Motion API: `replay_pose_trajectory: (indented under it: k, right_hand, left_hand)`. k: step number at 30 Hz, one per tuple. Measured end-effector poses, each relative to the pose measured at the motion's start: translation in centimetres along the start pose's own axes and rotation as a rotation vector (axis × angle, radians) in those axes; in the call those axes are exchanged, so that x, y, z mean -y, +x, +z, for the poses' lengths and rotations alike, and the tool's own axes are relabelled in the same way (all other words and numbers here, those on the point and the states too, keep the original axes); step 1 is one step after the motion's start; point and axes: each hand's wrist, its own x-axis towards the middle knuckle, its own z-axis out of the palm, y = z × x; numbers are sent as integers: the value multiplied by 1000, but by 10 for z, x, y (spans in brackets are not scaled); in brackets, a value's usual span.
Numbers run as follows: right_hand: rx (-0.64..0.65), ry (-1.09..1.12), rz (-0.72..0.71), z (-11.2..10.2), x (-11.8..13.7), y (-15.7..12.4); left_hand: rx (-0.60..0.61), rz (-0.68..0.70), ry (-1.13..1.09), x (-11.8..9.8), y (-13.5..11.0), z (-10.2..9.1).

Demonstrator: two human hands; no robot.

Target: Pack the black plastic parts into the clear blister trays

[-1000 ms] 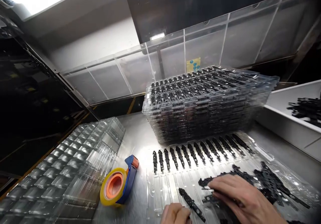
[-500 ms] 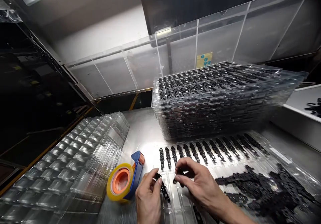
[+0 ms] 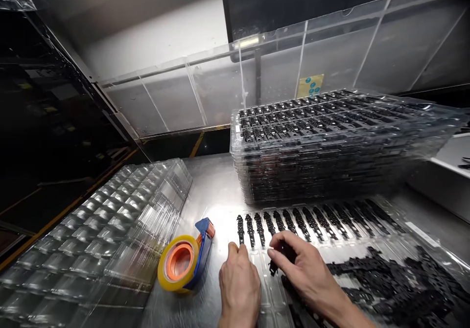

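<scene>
A clear plastic tray [image 3: 426, 232] lies in front of me, its far row filled with black plastic parts [image 3: 304, 220]. A loose heap of the same black parts [image 3: 389, 284] covers its right side. My left hand [image 3: 239, 284] rests on the tray's near left slots, fingers curled and pressed down; what is under them is hidden. My right hand [image 3: 301, 271] pinches a black part [image 3: 273, 267] over a slot just right of the left hand.
A tall stack of filled clear trays [image 3: 330, 147] stands behind the tray. A stack of clear trays without parts [image 3: 95, 240] lies at the left. A yellow tape roll in a blue dispenser [image 3: 183, 259] sits beside my left hand. A white bin [image 3: 440, 171] is at the right.
Both hands moved from the loose heap at the near right to the tray's left slots. The part my left hand held half a second ago no longer shows.
</scene>
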Motion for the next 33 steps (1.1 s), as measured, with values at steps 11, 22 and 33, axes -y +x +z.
replay_pose_trajectory:
  k: [11, 22, 33]
  right_hand:
    - [213, -146, 125, -9, 26, 30]
    - [304, -152, 228, 17, 12, 40]
    - [254, -294, 90, 24, 4, 32]
  left_hand:
    - [-81, -29, -160, 8, -7, 19]
    - [-138, -11, -227, 25, -7, 14]
    - [-269, 11, -187, 33, -8, 21]
